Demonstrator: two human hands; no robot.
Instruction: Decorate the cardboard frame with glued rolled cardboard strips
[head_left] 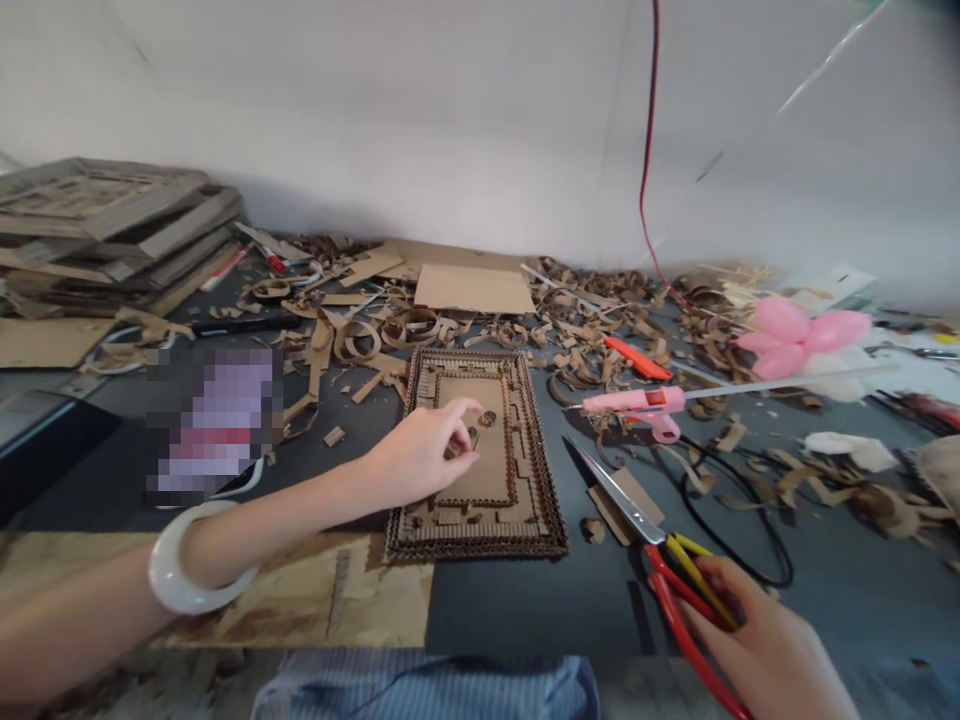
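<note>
My left hand (427, 455) is over a rectangular cardboard panel (472, 550) edged with corrugated strips. Its thumb and forefinger are apart, and I see nothing held between them. Small round cardboard coils (489, 417) lie near the fingertips in the panel's middle; one shows in the gap between finger and thumb. At the lower right, my right hand (765, 640) is closed around the red and yellow handles of a pair of scissors (626, 500). The blades point up and left, beside the panel's right edge, nearly together.
A pink glue gun (637, 402) with a long glue stick lies right of the panel, near an orange utility knife (637, 358). Curled cardboard strips (360, 340) litter the back. Stacked frames (112, 230) stand left. A blurred-out phone-like object (217, 420) sits nearer.
</note>
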